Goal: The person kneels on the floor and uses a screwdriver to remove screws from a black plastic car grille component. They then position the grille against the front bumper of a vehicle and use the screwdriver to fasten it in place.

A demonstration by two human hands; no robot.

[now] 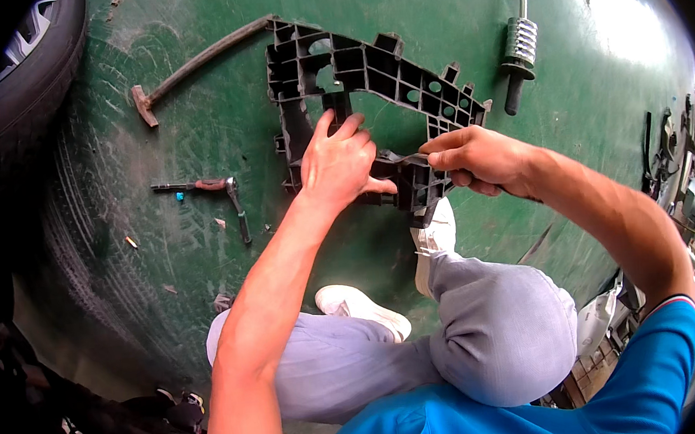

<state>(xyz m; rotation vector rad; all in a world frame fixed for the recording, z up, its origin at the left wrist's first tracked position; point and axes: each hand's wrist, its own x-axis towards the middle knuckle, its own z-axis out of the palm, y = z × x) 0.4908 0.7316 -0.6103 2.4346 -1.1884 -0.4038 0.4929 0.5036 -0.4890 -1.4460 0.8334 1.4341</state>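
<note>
Head view: left hand (341, 164) grips black ribbed plastic bracket (368, 70); right hand (475, 160) pinches its lower clip; over-prying risks snapping clip.

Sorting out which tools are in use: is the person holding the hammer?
No: the hammer lies untouched on the green floor, while the left hand and right hand grip the black plastic bracket.
</note>
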